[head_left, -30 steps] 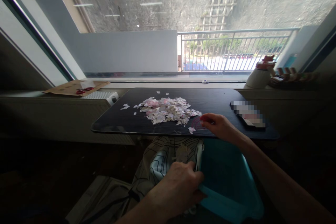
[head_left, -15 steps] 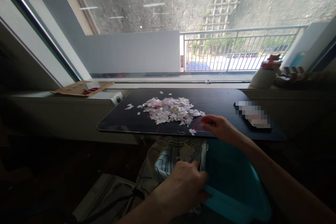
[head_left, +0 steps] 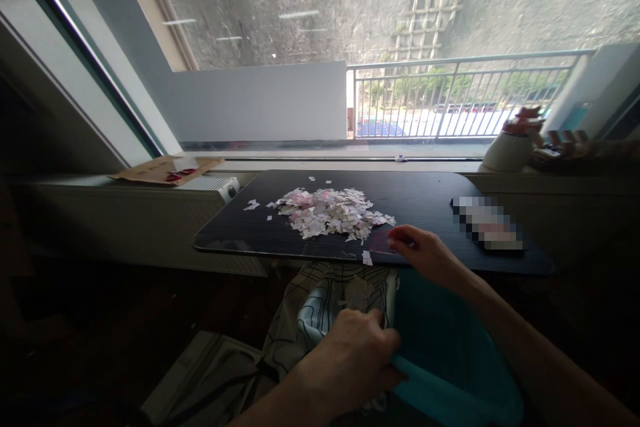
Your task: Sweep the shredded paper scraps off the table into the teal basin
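A heap of small white and pinkish paper scraps (head_left: 333, 213) lies on the black tabletop (head_left: 420, 190). My right hand (head_left: 425, 250) is at the table's near edge, fingers pinched on a thin, see-through pinkish piece (head_left: 381, 241) whose kind I cannot make out. A few scraps (head_left: 367, 258) sit right on the edge beside it. Below the table, my left hand (head_left: 357, 350) is closed at the rim of a teal plastic tub (head_left: 440, 380), against a white cloth with dark grid lines (head_left: 315, 310). Some pale scraps (head_left: 357, 293) rest on that cloth; my left fingertips are partly hidden.
A dark flat object with a blurred-out face (head_left: 487, 223) lies on the table's right. Brown paper with something red on it (head_left: 160, 170) is on the left sill above a radiator (head_left: 213, 187). A white pot (head_left: 507, 152) stands on the right sill, before the window.
The view has shifted slightly. The few scraps by my right hand have come nearer to the table's front edge. Both hands keep nearly the same place and grip.
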Action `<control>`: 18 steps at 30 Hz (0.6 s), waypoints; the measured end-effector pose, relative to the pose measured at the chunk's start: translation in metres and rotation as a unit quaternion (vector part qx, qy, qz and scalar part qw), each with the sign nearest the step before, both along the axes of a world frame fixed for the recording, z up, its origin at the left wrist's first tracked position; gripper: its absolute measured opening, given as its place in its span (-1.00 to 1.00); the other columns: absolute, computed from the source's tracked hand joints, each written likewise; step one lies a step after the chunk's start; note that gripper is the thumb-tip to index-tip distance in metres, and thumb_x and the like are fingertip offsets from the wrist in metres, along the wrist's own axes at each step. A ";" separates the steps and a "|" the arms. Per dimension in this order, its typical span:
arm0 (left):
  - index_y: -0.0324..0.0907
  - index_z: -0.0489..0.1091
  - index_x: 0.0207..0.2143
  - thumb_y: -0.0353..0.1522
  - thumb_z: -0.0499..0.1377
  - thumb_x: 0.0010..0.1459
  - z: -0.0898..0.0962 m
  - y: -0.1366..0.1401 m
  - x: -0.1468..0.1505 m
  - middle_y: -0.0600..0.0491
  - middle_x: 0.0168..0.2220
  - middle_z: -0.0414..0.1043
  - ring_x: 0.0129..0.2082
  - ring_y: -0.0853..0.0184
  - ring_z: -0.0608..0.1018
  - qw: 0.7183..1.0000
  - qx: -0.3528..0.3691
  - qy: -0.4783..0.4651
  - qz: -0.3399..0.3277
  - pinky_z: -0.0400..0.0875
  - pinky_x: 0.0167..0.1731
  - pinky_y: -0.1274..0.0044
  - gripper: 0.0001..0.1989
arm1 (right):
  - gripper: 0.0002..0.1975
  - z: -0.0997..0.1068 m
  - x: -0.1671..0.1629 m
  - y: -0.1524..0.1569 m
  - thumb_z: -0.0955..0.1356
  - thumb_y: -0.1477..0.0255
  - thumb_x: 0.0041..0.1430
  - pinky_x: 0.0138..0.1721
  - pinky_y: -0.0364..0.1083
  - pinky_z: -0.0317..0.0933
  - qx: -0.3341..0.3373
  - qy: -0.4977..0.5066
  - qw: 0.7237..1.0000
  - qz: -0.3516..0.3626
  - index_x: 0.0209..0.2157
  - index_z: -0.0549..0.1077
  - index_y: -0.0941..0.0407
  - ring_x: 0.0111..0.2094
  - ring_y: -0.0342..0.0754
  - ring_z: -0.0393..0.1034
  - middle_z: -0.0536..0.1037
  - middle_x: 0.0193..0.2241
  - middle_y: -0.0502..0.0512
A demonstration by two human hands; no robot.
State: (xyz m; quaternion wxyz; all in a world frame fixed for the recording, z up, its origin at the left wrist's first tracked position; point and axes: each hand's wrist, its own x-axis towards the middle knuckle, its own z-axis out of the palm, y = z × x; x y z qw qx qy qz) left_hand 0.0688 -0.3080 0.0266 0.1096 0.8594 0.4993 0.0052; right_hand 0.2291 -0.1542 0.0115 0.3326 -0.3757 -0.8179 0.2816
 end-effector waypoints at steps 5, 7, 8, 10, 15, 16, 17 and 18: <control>-0.09 0.42 -0.32 -0.15 0.25 0.06 0.000 -0.001 -0.005 0.06 -0.38 0.38 -0.47 0.23 0.49 1.000 0.017 -0.012 0.003 0.32 -0.51 0.51 -0.77 | -0.77 0.000 -0.005 -0.005 0.30 0.29 0.13 -0.33 -0.11 0.35 -0.014 -0.006 0.999 0.045 -0.26 0.49 0.10 -0.36 -0.06 0.45 0.58 -0.36 0.05; -0.10 0.42 -0.32 -0.15 0.25 0.06 0.000 -0.001 -0.008 0.07 -0.39 0.37 -0.47 0.24 0.49 1.000 0.014 -0.012 0.009 0.32 -0.50 0.51 -0.77 | -0.77 0.000 -0.009 0.001 0.30 0.30 0.13 -0.32 -0.10 0.34 0.004 0.003 1.000 0.027 -0.24 0.48 0.11 -0.37 -0.06 0.45 0.58 -0.36 0.06; -0.10 0.42 -0.32 -0.16 0.24 0.07 0.000 -0.002 -0.009 0.07 -0.39 0.37 -0.46 0.24 0.48 1.000 0.012 -0.011 0.014 0.32 -0.50 0.50 -0.78 | -0.77 0.000 -0.012 0.006 0.30 0.31 0.13 -0.31 -0.09 0.34 0.014 0.010 1.000 0.014 -0.23 0.48 0.12 -0.36 -0.06 0.45 0.58 -0.36 0.07; -0.11 0.41 -0.34 -0.17 0.24 0.08 0.000 -0.004 -0.014 0.07 -0.38 0.36 -0.46 0.24 0.48 1.000 0.003 -0.011 0.026 0.32 -0.47 0.50 -0.78 | -0.75 -0.003 -0.017 0.017 0.29 0.33 0.13 -0.28 -0.07 0.34 0.030 0.022 0.999 -0.013 -0.19 0.47 0.13 -0.35 -0.05 0.46 0.58 -0.33 0.10; -0.12 0.40 -0.35 -0.22 0.21 0.11 -0.003 -0.012 -0.034 0.07 -0.36 0.35 -0.43 0.29 0.45 0.996 -0.018 -0.028 0.087 0.30 -0.43 0.52 -0.84 | -0.73 -0.013 -0.024 0.030 0.29 0.35 0.11 -0.29 -0.04 0.33 0.019 0.024 0.999 -0.036 -0.17 0.48 0.14 -0.35 -0.03 0.46 0.58 -0.32 0.11; -0.12 0.40 -0.34 -0.24 0.22 0.10 -0.004 -0.014 -0.038 0.08 -0.36 0.34 -0.43 0.30 0.45 0.994 -0.022 -0.035 0.099 0.29 -0.43 0.53 -0.85 | -0.74 -0.015 -0.023 0.029 0.30 0.35 0.10 -0.29 -0.05 0.33 0.010 0.030 0.999 -0.026 -0.18 0.48 0.14 -0.35 -0.04 0.46 0.58 -0.33 0.10; -0.11 0.41 -0.33 -0.25 0.23 0.09 -0.005 -0.016 -0.041 0.08 -0.36 0.33 -0.42 0.31 0.45 0.993 -0.025 -0.045 0.110 0.27 -0.44 0.53 -0.86 | -0.74 -0.016 -0.022 0.028 0.30 0.35 0.10 -0.29 -0.05 0.33 -0.001 0.042 0.999 -0.015 -0.19 0.48 0.14 -0.36 -0.04 0.46 0.58 -0.35 0.09; -0.10 0.41 -0.33 -0.26 0.23 0.09 -0.006 -0.018 -0.043 0.09 -0.37 0.32 -0.42 0.31 0.45 0.991 -0.025 -0.055 0.119 0.26 -0.44 0.53 -0.87 | -0.74 -0.017 -0.021 0.026 0.30 0.34 0.09 -0.29 -0.05 0.33 -0.015 0.058 0.998 -0.008 -0.19 0.49 0.14 -0.36 -0.05 0.45 0.57 -0.36 0.09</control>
